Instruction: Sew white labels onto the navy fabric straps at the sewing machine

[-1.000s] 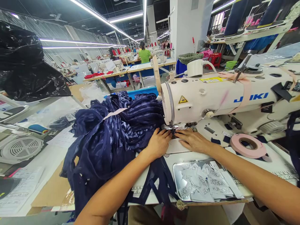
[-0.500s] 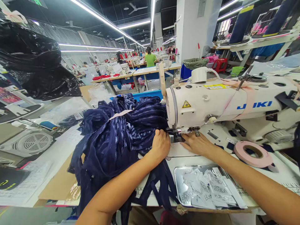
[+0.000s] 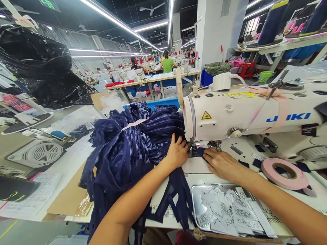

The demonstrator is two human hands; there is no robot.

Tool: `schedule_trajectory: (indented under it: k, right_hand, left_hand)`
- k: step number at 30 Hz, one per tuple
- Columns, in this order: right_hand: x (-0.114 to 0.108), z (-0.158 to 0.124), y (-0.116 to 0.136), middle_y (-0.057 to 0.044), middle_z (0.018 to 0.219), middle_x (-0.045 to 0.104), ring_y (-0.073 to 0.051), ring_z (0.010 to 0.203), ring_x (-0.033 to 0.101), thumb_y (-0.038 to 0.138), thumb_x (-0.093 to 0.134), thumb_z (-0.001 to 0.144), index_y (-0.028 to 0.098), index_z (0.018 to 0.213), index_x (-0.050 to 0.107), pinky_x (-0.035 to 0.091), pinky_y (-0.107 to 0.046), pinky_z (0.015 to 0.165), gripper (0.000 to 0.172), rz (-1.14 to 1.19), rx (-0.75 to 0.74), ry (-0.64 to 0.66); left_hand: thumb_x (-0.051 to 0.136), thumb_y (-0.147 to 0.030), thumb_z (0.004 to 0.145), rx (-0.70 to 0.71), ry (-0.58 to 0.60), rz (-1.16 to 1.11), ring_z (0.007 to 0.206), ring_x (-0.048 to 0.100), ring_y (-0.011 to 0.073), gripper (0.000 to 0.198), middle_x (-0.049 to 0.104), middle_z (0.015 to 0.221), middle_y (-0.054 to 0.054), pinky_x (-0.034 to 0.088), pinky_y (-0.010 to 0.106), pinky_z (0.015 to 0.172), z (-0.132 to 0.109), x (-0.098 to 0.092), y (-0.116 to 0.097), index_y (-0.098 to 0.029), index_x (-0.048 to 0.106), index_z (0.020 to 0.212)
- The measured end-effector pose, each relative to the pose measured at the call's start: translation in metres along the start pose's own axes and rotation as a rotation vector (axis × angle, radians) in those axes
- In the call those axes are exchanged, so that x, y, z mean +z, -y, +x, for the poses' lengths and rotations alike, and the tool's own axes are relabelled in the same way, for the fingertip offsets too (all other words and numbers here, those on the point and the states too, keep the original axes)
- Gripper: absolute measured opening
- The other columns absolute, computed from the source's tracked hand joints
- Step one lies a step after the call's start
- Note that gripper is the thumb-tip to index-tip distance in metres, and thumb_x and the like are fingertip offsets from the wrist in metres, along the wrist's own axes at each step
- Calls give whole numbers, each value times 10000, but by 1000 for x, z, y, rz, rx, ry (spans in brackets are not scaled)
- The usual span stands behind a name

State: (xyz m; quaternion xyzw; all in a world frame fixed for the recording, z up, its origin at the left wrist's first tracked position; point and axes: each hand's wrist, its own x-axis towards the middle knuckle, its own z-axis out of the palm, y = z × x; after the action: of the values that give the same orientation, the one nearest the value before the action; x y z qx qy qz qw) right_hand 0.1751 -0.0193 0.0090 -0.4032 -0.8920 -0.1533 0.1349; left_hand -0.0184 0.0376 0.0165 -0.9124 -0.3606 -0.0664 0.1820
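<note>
A cream Juki sewing machine (image 3: 245, 112) stands on the table in front of me. A big heap of dark navy lace fabric (image 3: 127, 153) lies to its left and runs under the needle. My left hand (image 3: 177, 153) rests flat on the fabric just left of the presser foot, fingers spread. My right hand (image 3: 221, 163) lies on the machine bed to the right of the needle, its fingertips pressed on a small piece of navy fabric at the foot.
A metal tray of white printed labels (image 3: 227, 211) sits at the table's front edge. A roll of pink tape (image 3: 284, 173) lies at the right. A fan grille (image 3: 42, 153) and papers are at left. A person in green works far behind.
The view shifted slightly. My left hand opened from a curled grip on the fabric to flat spread fingers. My right hand stayed by the presser foot.
</note>
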Motion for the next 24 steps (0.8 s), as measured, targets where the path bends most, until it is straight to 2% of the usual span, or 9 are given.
schedule_trajectory:
  k: [7,11,24]
  right_hand:
    - [2,-1,3,-126,864,611,-227,815,566,195,483,755,113,840,636,465,-327,675,193,31,44,-5]
    - [3,1,7,-116,840,592,-226,780,557,200,491,757,111,815,629,464,-337,655,174,45,56,23]
    - [2,8,19,-129,814,565,-248,801,535,204,507,759,117,781,615,456,-351,669,140,-13,104,-7]
  left_hand:
    - [457,-233,822,8,-19,-10,998,472,277,252,623,900,94,193,601,999,2,1,1,-180,627,1001]
    - [444,-233,834,2,-25,-7,1004,472,277,247,627,901,88,191,600,1001,3,2,0,-181,631,985]
    - [460,-230,818,2,-45,-21,999,479,281,225,644,878,92,202,600,996,9,7,1,-174,646,931]
